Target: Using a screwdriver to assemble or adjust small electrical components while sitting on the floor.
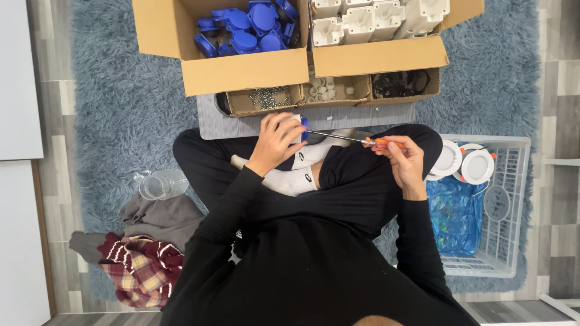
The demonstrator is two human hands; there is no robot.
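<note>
I sit cross-legged in black clothes and white socks on a blue shaggy rug. My left hand is closed around a small white and blue part, held above my lap. An orange-handled screwdriver sits in my right hand, its thin metal shaft pointing left with the tip at the part. Both hands hover just in front of a grey board.
Beyond the board stand a cardboard box of blue parts, a box of white parts, and small trays of screws, white rings and black rings. A white crate with round white pieces is right; clear jar and clothes lie left.
</note>
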